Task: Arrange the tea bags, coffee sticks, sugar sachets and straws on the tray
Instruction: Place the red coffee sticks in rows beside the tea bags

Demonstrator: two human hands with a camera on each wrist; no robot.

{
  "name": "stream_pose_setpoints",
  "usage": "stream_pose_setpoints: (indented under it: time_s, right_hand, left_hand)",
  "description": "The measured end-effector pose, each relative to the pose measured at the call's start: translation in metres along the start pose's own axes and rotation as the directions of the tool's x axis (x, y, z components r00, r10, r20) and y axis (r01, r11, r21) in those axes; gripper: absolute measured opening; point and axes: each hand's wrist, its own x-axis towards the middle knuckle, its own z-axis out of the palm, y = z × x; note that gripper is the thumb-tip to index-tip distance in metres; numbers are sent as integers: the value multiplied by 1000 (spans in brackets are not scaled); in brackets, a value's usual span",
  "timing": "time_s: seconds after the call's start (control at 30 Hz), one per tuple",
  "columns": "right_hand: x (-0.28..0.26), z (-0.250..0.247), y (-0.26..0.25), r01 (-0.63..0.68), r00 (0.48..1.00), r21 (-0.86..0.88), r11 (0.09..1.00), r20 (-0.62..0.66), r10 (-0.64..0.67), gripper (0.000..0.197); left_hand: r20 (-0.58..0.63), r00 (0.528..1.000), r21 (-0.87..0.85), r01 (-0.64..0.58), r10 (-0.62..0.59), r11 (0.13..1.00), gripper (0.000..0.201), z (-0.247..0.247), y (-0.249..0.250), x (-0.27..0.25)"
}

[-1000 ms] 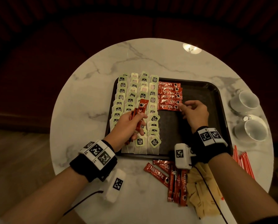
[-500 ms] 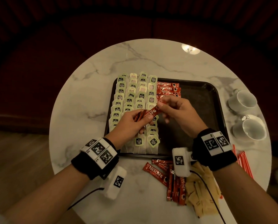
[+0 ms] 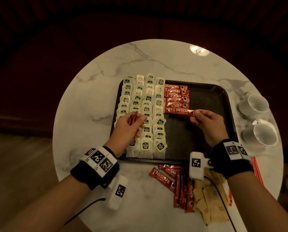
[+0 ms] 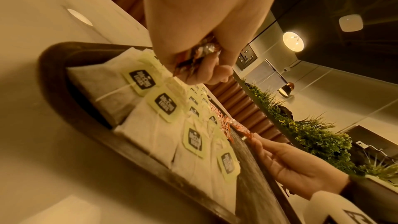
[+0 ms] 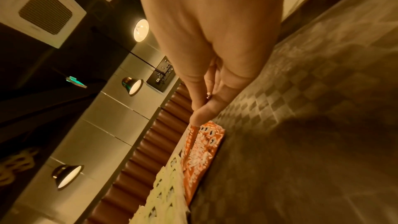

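Note:
A black tray [image 3: 227, 104] holds rows of tea bags [image 3: 146, 101] on its left side and a column of red coffee sticks [image 3: 176, 94] beside them. My right hand [image 3: 205, 121] pinches one coffee stick [image 3: 181, 111] by its right end, just below that column. In the right wrist view the pinched stick [image 5: 190, 135] hangs from the fingertips beside the laid sticks. My left hand [image 3: 131, 124] hovers over the tea bags and grips a small bunch of coffee sticks [image 3: 133, 117], seen in the left wrist view as crumpled ends [image 4: 198, 54] in the fist.
On the marble table [image 3: 89, 97] in front of the tray lie loose coffee sticks [image 3: 173, 181] and brown sugar sachets [image 3: 210, 203]. Red straws [image 3: 257, 171] lie at the right edge. Two white cups [image 3: 257, 118] stand right of the tray.
My right hand took one stick from the bunch in my left hand and carried it right to the coffee column. My left hand drew back a little over the tea bags.

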Motion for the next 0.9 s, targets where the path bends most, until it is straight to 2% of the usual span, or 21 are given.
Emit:
stream_pose_setpoints:
  time_s: [0.23, 0.4, 0.6, 0.73, 0.8, 0.9]
  right_hand:
    - [13, 9, 16, 5, 1000, -218, 976, -22, -10, 22]
    - [13, 11, 20, 67, 988, -491, 869, -91, -128, 19]
    - [16, 14, 23, 86, 979, -518, 851, -114, -169, 26]
    - [12, 14, 15, 173, 952, -497, 850, -138, -274, 22]
    - [5, 15, 6, 227, 950, -488, 843, -79, -302, 20]
    - [-13, 22, -11, 353, 935, -445, 823, 131, -330, 15]
  left_hand:
    - [19, 1000, 6, 4, -4, 1000, 19, 6, 0, 0]
    - [10, 1000, -8, 16, -16, 1000, 13, 2, -1, 1]
    - [14, 1000, -15, 16, -16, 1000, 7, -1, 0, 0]
    - [54, 997, -36, 55, -53, 998, 18, 2, 2, 1]
    - [88, 993, -42, 85, -81, 995, 23, 4, 3, 1]
    - [165, 979, -59, 130, -119, 990, 17, 9, 8, 0]
